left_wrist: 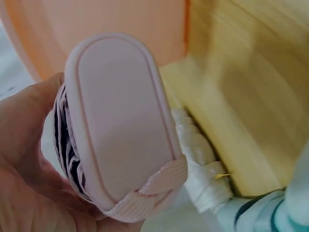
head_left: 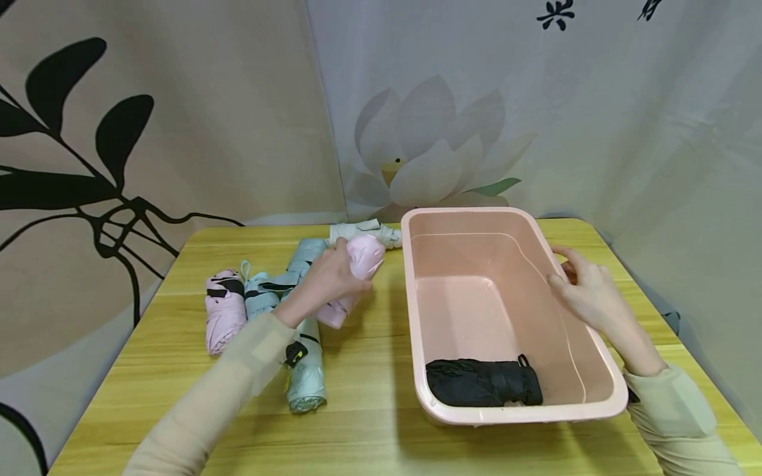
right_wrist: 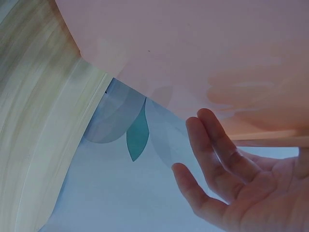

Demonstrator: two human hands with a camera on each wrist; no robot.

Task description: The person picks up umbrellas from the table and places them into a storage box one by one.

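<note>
My left hand grips a folded pink umbrella above the left part of the table. Its flat oval handle end, with a woven strap across it, faces the left wrist camera. A deep pink plastic basin stands to the right, with a folded black umbrella lying inside along the near wall. My right hand holds the basin's right rim, thumb over the edge and several loosely bent fingers along the outer wall.
Left of the basin lie another pink umbrella, a light blue one, a pale green one and a whitish one near the back edge. A printed curtain hangs behind the wooden table.
</note>
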